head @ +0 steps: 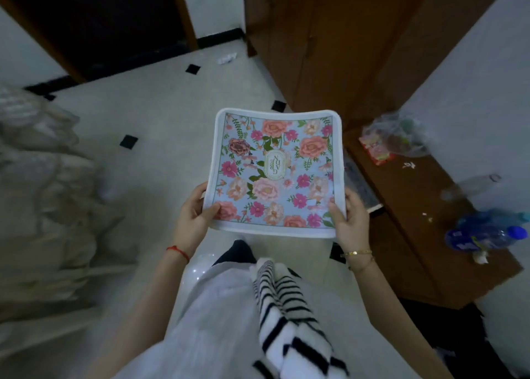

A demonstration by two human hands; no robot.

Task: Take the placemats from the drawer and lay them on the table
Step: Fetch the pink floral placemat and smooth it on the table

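Both arms reach forward at waist height. The left hand [193, 216] and right hand [351, 218] each pinch a near corner of the floral placemat [275, 172], thumbs on top, fingers hidden beneath. It is held flat above the tiled floor [160, 115]; whether more mats lie beneath is unclear.

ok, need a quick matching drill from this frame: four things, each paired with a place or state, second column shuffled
Things:
1. placemat
2. blue-capped bottle
3. red cord
4. gold bracelet

Place or state:
A. on the right wrist
B. held by both hands at its near corners
C. lying on the brown wooden surface at right
D. on the left wrist

Pairs: 1-B, 2-C, 3-D, 4-A. The left hand and right hand each grip the placemat with a thumb on top.
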